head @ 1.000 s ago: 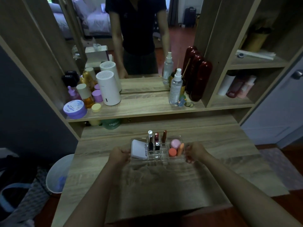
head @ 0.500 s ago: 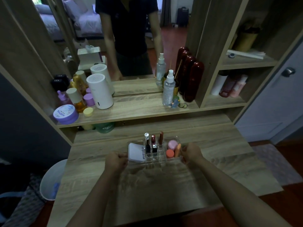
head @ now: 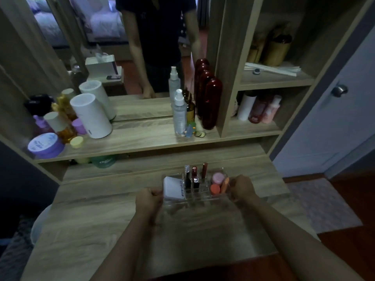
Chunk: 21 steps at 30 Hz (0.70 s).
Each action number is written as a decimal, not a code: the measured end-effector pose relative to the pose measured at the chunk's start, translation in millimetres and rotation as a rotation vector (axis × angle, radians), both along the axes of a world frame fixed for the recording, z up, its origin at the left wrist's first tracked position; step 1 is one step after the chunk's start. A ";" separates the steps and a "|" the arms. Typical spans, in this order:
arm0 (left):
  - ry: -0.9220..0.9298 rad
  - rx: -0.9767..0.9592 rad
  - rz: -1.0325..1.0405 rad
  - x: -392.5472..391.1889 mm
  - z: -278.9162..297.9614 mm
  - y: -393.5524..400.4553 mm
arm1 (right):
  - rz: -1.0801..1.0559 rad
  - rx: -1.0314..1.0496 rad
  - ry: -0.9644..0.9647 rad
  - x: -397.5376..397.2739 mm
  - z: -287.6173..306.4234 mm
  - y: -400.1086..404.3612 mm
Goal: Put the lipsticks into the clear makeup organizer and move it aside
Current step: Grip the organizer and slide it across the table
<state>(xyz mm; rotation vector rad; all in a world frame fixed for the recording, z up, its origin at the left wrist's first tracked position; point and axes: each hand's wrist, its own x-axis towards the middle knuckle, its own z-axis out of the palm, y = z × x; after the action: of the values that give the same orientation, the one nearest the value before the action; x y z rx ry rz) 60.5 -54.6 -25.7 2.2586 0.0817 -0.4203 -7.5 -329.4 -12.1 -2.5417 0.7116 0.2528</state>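
The clear makeup organizer (head: 178,205) sits on the wooden vanity top, in the middle. Three lipsticks (head: 195,178) stand upright in its centre slots. A white compact (head: 172,188) leans in its left section, and pink and orange round pots (head: 216,182) fill the right section. My left hand (head: 148,203) grips the organizer's left end. My right hand (head: 242,188) grips its right end.
A raised shelf (head: 142,138) behind holds a white cylinder (head: 91,116), jars, a spray bottle (head: 179,112) and dark red bottles (head: 209,100) against a mirror. Side cubbies (head: 259,110) at the right hold more bottles. A white bin (head: 39,224) stands left of the vanity.
Both hands keep their hold on the organizer's ends. The organizer has shifted slightly to the right and away from me on the tabletop; the camera view has drifted.
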 end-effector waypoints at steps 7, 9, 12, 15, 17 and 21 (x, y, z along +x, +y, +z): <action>0.002 -0.019 0.011 -16.6 0.6 -69.3 | 0.012 0.014 -0.020 -15.3 -3.4 -70.9; -0.011 -0.028 0.012 -20.2 -0.5 -87.0 | 0.020 0.005 -0.030 -20.2 -3.8 -87.9; -0.003 -0.043 0.024 -25.4 -2.2 -111.6 | 0.042 -0.011 -0.031 -26.9 -4.2 -113.0; 0.025 -0.076 0.055 -27.7 -3.2 -129.8 | 0.067 -0.033 -0.011 -30.3 -1.8 -131.0; 0.063 -0.116 0.078 -28.0 -4.1 -140.5 | 0.089 -0.052 -0.003 -32.6 -0.7 -141.1; 0.060 -0.098 0.052 -29.5 -3.2 -156.7 | 0.109 -0.067 0.013 -35.7 -1.1 -156.0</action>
<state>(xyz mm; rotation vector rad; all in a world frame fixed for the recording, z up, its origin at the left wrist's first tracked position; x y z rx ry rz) 31.0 -211.3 -28.9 2.1435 0.1478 -0.4544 -43.2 -485.3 -13.2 -2.6483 0.5961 0.2864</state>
